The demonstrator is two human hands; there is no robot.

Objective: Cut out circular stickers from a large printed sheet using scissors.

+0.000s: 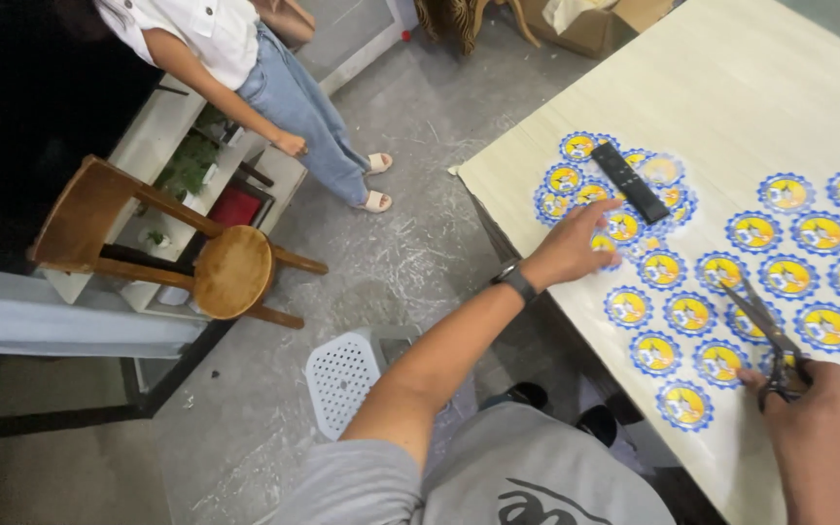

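The right hand [821,428], at the lower right of the frame, is gripping scissors [768,335] over round blue-and-yellow stickers [789,277] lying on the pale table [731,78]; the left hand [576,243] is pressing loosely onto a sticker pile [624,226] mid-frame, beside a black remote [629,182]

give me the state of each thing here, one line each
scissors: blades slightly apart, flat on the table, handles in the right hand
left hand: fingers resting on the round stickers
round stickers: cut out, laid flat, some overlapping
black remote: lying on the stickers
table: far part bare
wooden stool: tipped on its side
white plastic stool: upright
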